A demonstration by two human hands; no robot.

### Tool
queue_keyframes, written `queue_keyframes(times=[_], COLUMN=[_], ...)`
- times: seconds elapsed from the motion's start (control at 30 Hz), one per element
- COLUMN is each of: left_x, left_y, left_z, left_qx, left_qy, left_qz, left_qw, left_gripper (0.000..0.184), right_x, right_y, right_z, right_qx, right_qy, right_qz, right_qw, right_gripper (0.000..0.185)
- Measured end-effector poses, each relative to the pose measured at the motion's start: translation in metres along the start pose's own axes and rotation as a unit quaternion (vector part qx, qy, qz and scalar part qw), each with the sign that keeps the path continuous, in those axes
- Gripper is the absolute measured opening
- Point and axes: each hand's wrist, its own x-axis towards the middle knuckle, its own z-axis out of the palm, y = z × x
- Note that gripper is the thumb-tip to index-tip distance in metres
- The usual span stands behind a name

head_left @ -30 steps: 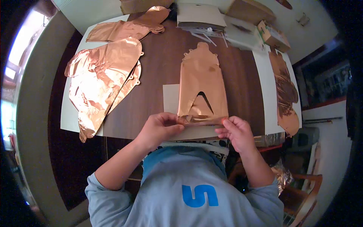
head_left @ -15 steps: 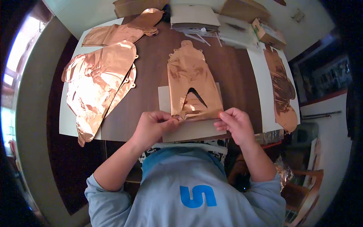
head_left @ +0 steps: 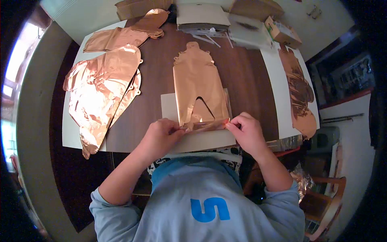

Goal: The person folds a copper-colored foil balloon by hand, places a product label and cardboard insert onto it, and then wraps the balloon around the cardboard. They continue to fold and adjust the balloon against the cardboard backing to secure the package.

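A flat copper-coloured foil piece (head_left: 197, 82) lies lengthwise on the brown table, its narrow tabbed end pointing away from me and a dark V-shaped gap near its close end. My left hand (head_left: 162, 135) pinches the near left corner of the foil. At the near right corner, the thumb and fingers of my right hand (head_left: 245, 131) are closed on the foil edge. Between the two hands runs a folded, shiny strip. Beneath the foil is a pale sheet (head_left: 168, 105), showing at its left side and along the front.
Large copper foil pieces (head_left: 102, 86) lie at the left, with more foil (head_left: 125, 35) behind them. Crumpled brown foil (head_left: 297, 94) is on the right. A white box (head_left: 202, 16), clear plastic (head_left: 249, 32) and a small carton (head_left: 282, 33) stand at the back.
The foil piece and everything on the table have shifted left in view. Both hands still hold the near edge, which is now folded up more, and my right hand has moved slightly inward.
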Motion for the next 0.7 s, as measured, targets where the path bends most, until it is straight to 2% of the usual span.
queue_keyframes(times=[0.07,0.17,0.23,0.33,0.43,0.53,0.63,0.7], left_x=[0.001,-0.001,-0.004,-0.007,-0.012,-0.012,-0.012,-0.012], left_y=[0.005,0.002,0.009,0.007,-0.002,-0.017,-0.017,-0.016], left_z=[-0.005,-0.003,-0.005,-0.005,-0.002,0.000,0.001,0.001], left_qx=[0.011,-0.028,-0.022,-0.055,-0.172,-0.238,-0.253,-0.245], left_qy=[-0.042,0.001,0.008,0.003,-0.008,-0.011,0.005,0.018], left_qz=[-0.044,-0.026,-0.032,-0.046,-0.093,-0.109,-0.109,-0.102], left_qw=[0.998,0.999,0.999,0.997,0.981,0.965,0.961,0.964], left_gripper=[0.026,0.027,0.025,0.023,0.021,0.018,0.020,0.020], right_x=[0.000,-0.001,-0.002,-0.005,-0.007,-0.008,-0.006,-0.005], right_y=[-0.001,-0.003,-0.003,-0.004,0.003,-0.005,0.007,0.005], right_z=[0.001,0.002,0.002,0.002,0.005,-0.001,0.007,0.009], right_qx=[-0.006,-0.013,-0.021,0.022,0.111,0.276,0.356,0.355], right_qy=[0.000,0.002,0.014,0.014,-0.019,-0.077,-0.090,-0.086], right_qz=[-0.002,-0.002,-0.019,0.005,0.056,0.153,0.125,0.121], right_qw=[1.000,1.000,1.000,1.000,0.992,0.946,0.922,0.923], right_gripper=[0.018,0.018,0.018,0.018,0.017,0.016,0.018,0.019])
